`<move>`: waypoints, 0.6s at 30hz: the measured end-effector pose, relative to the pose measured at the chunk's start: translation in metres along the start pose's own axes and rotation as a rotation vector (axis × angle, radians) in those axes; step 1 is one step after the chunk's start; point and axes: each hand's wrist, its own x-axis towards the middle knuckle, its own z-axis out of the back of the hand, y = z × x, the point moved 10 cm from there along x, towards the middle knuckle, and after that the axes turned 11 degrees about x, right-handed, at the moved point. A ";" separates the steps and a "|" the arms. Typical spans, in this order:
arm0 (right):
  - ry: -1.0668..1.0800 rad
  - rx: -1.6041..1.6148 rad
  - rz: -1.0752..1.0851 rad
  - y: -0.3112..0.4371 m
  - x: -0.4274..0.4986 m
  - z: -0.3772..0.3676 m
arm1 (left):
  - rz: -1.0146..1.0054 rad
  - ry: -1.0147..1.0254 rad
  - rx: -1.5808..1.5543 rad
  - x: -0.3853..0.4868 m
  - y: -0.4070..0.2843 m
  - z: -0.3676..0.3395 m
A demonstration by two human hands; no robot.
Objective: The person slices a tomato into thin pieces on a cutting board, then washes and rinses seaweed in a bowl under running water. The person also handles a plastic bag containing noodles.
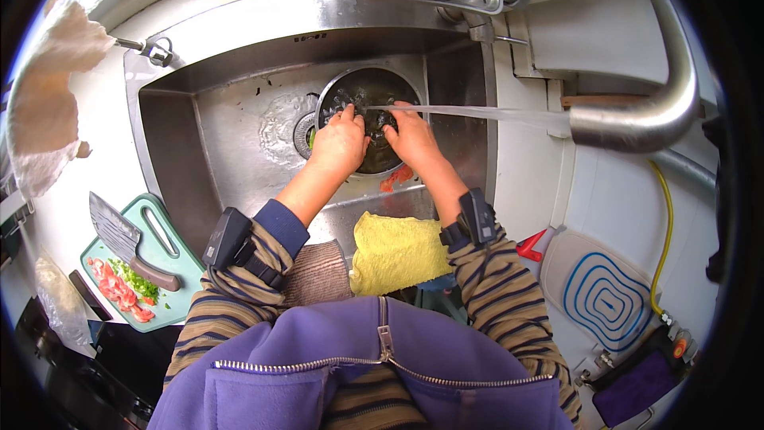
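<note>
A round metal bowl (391, 81) stands in the stainless steel sink (233, 101), with dark water and dark pieces in it that I cannot identify. From the faucet (632, 125) a stream of water (495, 112) runs into the bowl. My left hand (340, 140) reaches over the bowl's left side, fingertips at the water. On the right side, my right hand (415, 134) dips in with thumb and forefinger apart, close to the dark pieces. Whether either hand grips anything is hidden by the water and fingers.
Left of the sink, a cleaver (119, 233) lies on a green cutting board (188, 269) beside sliced red meat (113, 286) and chopped greens (138, 280). A yellow cloth (400, 254) drapes the sink's front edge. Red scraps (397, 178) lie by the bowl, near the drain (304, 134).
</note>
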 end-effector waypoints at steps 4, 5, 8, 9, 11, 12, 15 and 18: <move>0.027 1.015 -0.200 -0.017 -0.006 0.001 | -0.062 -0.205 -0.333 -0.005 0.002 0.031; 0.122 0.924 -0.381 -0.029 -0.011 -0.015 | -0.056 -0.149 -0.303 -0.004 0.004 0.024; -0.062 0.629 -0.120 -0.023 -0.008 0.011 | 0.049 -0.075 -0.388 -0.014 0.026 0.010; -0.082 1.098 -0.236 -0.035 -0.010 0.002 | 0.107 -0.036 -0.452 -0.020 0.036 0.003; -0.110 0.806 -0.319 -0.050 -0.014 0.005 | 0.175 0.024 -0.510 -0.039 0.052 -0.007; -0.150 0.617 -0.247 -0.047 -0.012 0.014 | 0.207 0.087 -0.573 -0.046 0.057 -0.014; -0.238 0.399 -0.126 -0.040 -0.013 0.030 | 0.282 0.171 -0.740 -0.072 0.066 -0.022; -0.265 0.364 -0.056 -0.030 -0.008 0.029 | 0.309 0.193 -0.814 -0.096 0.067 -0.022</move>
